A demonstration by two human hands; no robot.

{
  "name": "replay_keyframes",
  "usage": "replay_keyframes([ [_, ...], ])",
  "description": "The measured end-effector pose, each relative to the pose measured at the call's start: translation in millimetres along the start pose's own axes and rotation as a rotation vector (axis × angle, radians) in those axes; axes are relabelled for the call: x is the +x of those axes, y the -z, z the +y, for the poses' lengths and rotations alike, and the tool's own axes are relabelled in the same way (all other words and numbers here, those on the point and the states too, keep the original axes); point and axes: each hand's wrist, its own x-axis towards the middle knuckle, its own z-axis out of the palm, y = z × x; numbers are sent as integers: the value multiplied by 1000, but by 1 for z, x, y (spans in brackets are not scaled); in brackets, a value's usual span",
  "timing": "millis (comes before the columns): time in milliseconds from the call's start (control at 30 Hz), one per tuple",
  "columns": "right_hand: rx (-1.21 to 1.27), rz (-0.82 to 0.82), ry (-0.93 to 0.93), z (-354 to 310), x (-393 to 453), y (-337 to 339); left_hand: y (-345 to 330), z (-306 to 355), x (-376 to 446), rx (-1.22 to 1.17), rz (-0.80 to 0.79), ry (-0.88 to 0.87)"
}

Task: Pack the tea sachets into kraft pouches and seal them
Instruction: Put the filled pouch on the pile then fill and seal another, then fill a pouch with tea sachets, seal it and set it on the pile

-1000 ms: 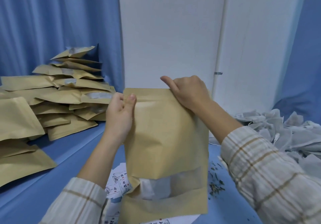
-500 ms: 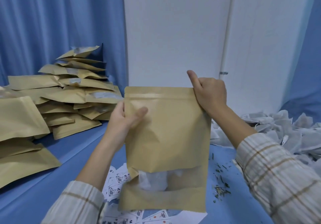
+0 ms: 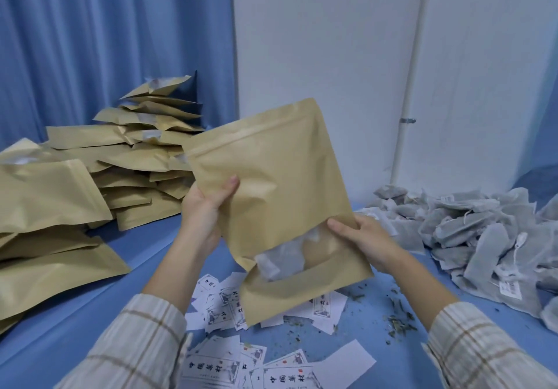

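Blue table (image 3: 90, 313): hands (image 3: 202, 210) (image 3: 367, 242) grip windowed kraft pouch (image 3: 271, 183) above 中國茶材 labels (image 3: 287, 378).

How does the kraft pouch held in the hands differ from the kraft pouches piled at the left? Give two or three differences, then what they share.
The held pouch is lifted off the table, tilted, gripped by the left hand and right hand; the piled pouches lie flat and overlapping, untouched. The held pouch's window clearly shows sachets; the pile's windows are mostly hidden. Both are tan kraft.
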Motion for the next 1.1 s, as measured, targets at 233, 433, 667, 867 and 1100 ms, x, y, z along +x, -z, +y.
replay_keyframes([
  [233, 387, 101, -9, -2, 12, -34, 31, -3, -21, 461, -227, 372],
  [433, 563, 11, -74, 2, 10, -76, 71, 8, -36, 32, -47, 447],
  [667, 647, -10, -67, -58, 58, -204, 115, 12, -44, -378, 138, 436],
  [867, 374, -559, -275, -168, 126, -411, 147, 55, 3, -479, 355, 246],
  [1100, 157, -430, -293, -94, 140, -426, 181, 36, 21, -358, 425, 294],
])
